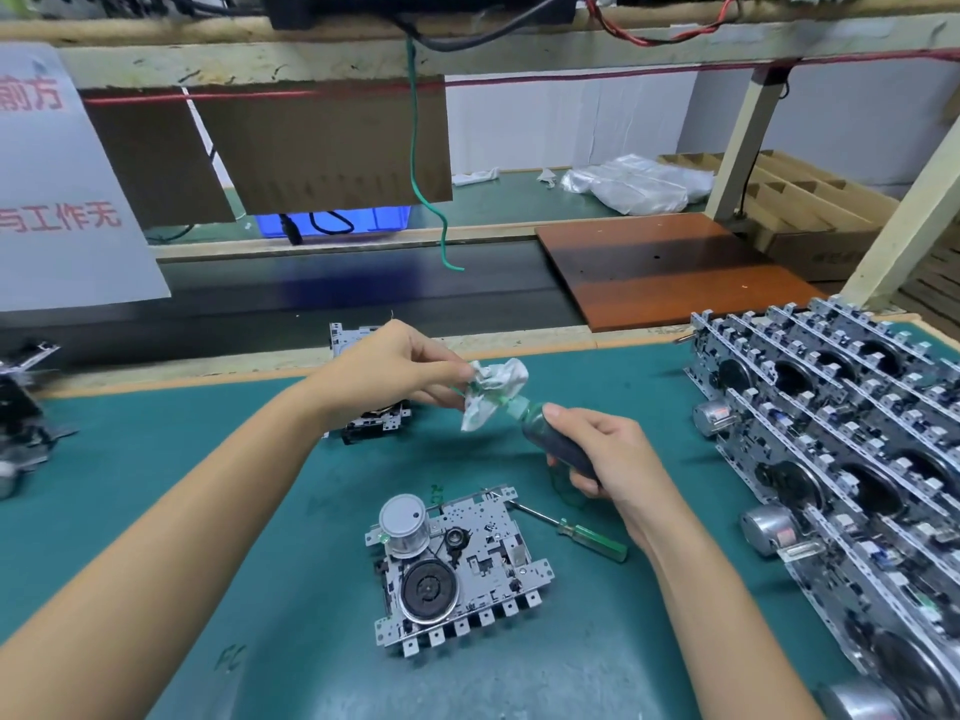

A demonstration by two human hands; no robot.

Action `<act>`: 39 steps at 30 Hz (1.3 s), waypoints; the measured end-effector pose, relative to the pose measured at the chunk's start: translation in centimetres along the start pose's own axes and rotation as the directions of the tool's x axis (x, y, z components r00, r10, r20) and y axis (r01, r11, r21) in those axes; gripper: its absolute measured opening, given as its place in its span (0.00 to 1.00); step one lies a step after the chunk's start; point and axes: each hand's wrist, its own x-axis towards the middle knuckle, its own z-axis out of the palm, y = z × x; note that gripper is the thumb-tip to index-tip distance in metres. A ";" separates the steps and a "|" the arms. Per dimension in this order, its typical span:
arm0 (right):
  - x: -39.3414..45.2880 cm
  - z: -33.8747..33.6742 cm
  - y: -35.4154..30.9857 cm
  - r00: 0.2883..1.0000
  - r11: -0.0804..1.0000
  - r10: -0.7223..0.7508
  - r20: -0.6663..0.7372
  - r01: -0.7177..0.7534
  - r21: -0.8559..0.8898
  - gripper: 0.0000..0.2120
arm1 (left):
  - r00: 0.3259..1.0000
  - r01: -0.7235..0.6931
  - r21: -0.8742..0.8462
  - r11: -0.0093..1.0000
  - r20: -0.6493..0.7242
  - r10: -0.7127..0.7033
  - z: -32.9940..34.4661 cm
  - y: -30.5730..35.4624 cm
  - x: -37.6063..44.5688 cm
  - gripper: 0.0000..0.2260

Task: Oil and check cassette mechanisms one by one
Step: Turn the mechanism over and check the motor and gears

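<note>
Right hand (602, 454) wrapped around a small dark oil bottle (558, 441), fingers curled round its body, thumb along the top, nozzle end aimed up and left. Left hand (400, 368) pinches a crumpled white tissue (491, 392) between thumb and fingertips, the tissue bunched over the bottle's green neck; nozzle tip hidden inside it. Both hands held above the tabletop (156, 459), apart from the work below.

Directly under them, one cassette mechanism (457, 569) lies flat on the green mat: silver motor can at upper left, black flywheel below it, row of tabs along the near edge. Nothing touches it. A green-handled screwdriver (571, 527) lies just beside its right edge, blade toward the unit.

Behind the left wrist, a second mechanism (374, 418), mostly hidden by the arm. A few more units at the far left edge (21, 423). To the right, a large stacked batch of mechanisms (841, 439) in rows.

Judgement: looks like the bottle tip is being wiped or unwrapped, so oil is not going on right now. Whether the centre unit is already oiled cannot be told. With the right-hand batch so large, most of the job appears left to do; which pile is finished cannot be told.
</note>
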 end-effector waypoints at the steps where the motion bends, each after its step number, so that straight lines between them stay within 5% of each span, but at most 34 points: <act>1: 0.0 0.0 0.0 1.000 1.000 -0.004 -0.011 0.004 0.003 0.12 | 1.000 0.012 -0.008 1.000 -0.004 -0.012 0.1 0.0 0.0 0.06; 4: 0.0 0.1 0.0 0.999 1.000 -0.004 -0.041 0.005 0.016 0.07 | 0.999 0.032 -0.037 0.999 -0.019 -0.033 0.3 0.1 0.0 0.07; 14: -0.1 0.1 0.0 0.999 0.998 -0.051 -0.004 0.051 0.025 0.06 | 0.982 -0.116 0.245 0.962 -0.114 0.148 1.1 0.6 -0.3 0.07; 20: 0.2 -0.5 0.1 0.997 0.998 -0.052 -0.054 0.053 0.022 0.07 | 0.937 -0.125 0.248 0.961 -0.290 0.196 0.0 -0.6 -0.5 0.08; 26: 0.2 -0.5 0.4 0.992 0.998 -0.031 -0.121 0.037 0.045 0.06 | 0.979 -0.098 0.452 0.887 -0.116 0.168 1.8 -1.8 -2.8 0.13; 30: 0.6 -0.7 0.5 0.982 0.979 0.014 -0.187 0.024 0.200 0.06 | 0.970 0.022 0.295 0.955 -0.238 0.051 3.4 -3.9 -7.8 0.24; 35: 0.5 -0.4 0.4 0.984 0.949 -0.085 -0.160 0.128 0.289 0.10 | 0.937 0.076 0.242 0.967 -0.349 0.013 5.9 -6.5 -11.7 0.19; 39: 0.2 -0.1 0.2 0.995 0.756 -0.047 -0.093 0.096 0.648 0.11 | 0.936 -0.007 0.042 0.999 -0.351 0.021 6.4 -7.3 -12.0 0.14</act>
